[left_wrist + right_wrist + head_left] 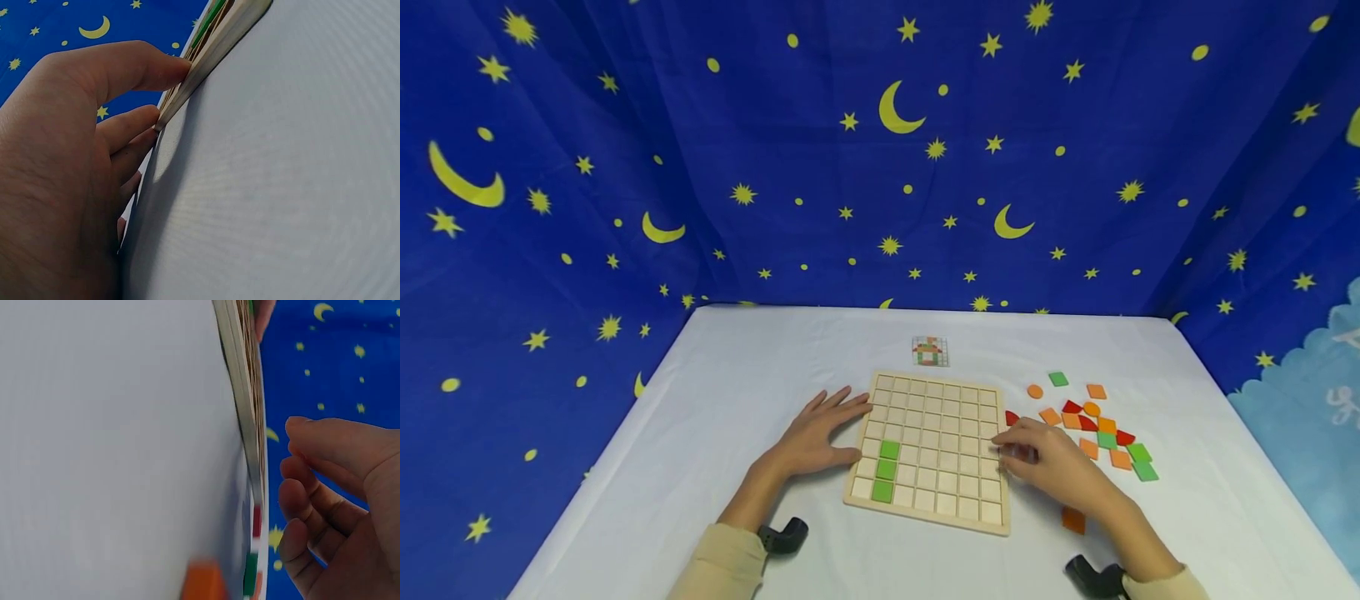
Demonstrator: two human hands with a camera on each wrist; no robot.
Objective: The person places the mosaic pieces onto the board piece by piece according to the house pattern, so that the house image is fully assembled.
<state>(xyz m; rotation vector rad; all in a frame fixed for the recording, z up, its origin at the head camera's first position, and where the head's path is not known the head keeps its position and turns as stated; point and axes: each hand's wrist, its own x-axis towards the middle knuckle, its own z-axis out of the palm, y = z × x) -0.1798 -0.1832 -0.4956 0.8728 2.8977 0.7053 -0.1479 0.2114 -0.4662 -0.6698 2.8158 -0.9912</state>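
- The board lies between the hands, three green tiles set in its second column from the left.
- Left hand: extended, thumb and index finger touching the board's left edge.
- Right hand: fingers loosely bent, nothing visible in them, by the board's right edge; contact cannot be told.
- Loose tiles lie around the right hand.
- The card lies just beyond the board.

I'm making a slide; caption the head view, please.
Left hand touches a wooden board holding three green squares; right hand hovers by its opposite edge, near scattered colored pieces.
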